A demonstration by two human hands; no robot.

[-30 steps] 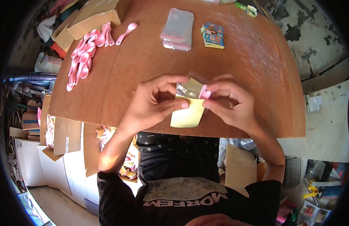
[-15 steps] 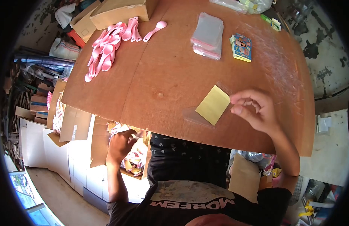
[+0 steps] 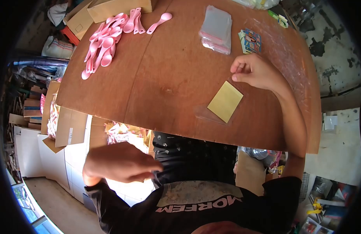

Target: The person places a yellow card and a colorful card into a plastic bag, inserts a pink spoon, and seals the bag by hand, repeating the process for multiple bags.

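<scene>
A yellow card (image 3: 225,102) lies on the wooden table inside a clear plastic sleeve (image 3: 205,113). My right hand (image 3: 254,72) is at the sleeve's far end, fingers curled and thumb close to the fingertips. Whether it pinches the clear film there cannot be made out. Beyond this hand sits a small stack of blue printed cards (image 3: 252,41), with a pile of clear plastic sleeves (image 3: 216,29) to its left. My left hand (image 3: 120,162), smeared by motion, is off the table's near edge, in front of my body and above an open box of packed items (image 3: 125,132).
Pink plastic spoons (image 3: 104,43) lie heaped at the far left of the table, near a cardboard box (image 3: 120,9). Crumpled clear film (image 3: 282,58) and a green-and-white cutter (image 3: 280,18) are on the right. Another open carton (image 3: 69,124) stands left of the table.
My left hand has risen from the box below the table toward my body. My right hand has shifted away from me, from beside the card to its far end. The card has stayed put.
</scene>
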